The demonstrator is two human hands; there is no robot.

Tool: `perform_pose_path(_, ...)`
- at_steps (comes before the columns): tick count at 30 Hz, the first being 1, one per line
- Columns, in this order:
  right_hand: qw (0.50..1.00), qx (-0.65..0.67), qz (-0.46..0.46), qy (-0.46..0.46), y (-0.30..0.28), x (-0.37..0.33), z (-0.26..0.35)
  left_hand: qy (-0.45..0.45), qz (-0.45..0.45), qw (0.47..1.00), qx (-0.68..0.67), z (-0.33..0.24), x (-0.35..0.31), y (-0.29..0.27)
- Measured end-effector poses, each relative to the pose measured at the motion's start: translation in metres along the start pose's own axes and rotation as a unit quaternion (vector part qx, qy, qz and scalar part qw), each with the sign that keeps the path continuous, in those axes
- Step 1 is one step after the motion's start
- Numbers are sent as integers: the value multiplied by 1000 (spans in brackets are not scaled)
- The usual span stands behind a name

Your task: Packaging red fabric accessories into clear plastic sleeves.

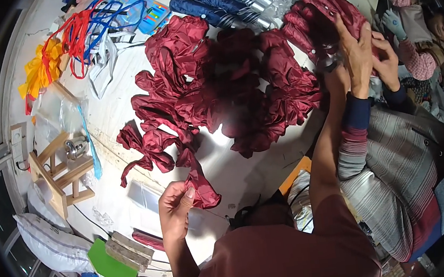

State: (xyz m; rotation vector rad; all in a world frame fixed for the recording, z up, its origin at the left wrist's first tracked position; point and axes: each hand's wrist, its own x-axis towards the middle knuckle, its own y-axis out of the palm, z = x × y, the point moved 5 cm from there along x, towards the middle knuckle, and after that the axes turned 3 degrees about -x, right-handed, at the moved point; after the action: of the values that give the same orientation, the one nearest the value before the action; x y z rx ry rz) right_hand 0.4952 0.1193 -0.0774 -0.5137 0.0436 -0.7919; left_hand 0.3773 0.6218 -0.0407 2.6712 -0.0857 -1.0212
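Note:
A crumpled dark red fabric sleeve (200, 186) is pinched between the thumb and fingers of my left hand (175, 204), at the near side of the white table. Beyond it lies a loose heap of the same dark red fabric (174, 84), partly in deep shadow. My right arm stretches far to the right, and my right hand (337, 78) is at the lower end of folded dark red umbrellas (327, 8). Its fingers are hidden in shadow and behind another person's hand (358, 53). That person's hands rest against the umbrellas.
Navy folded umbrellas (214, 5) with silvery shafts lie at the back. Coloured straps (81, 37) and yellow cloth (44, 67) sit at the far left. A wooden stand (57, 175) is on the left edge. The co-worker in a striped garment (391, 175) is close on my right.

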Motion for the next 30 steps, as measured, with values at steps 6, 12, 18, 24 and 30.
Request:
perform_pose_path(6,912,-391,116,29,-15,-47,-80,0,10,1000,-10,-1,-9,4)
perform_pose_path(12,940,-301,134,94,0,-104,30,48,-35,998,-34,5,-29,-4)
perform_pose_path(18,976,-22,207,58,-1,-185,81,90,-96,990,-52,-26,-38,-5)
perform_pose_path(24,913,31,398,89,-7,-288,151,241,-53,936,-251,-70,-24,-39)
perform_pose_path(30,824,55,557,93,-15,-373,181,242,22,901,-358,-64,-64,-74)
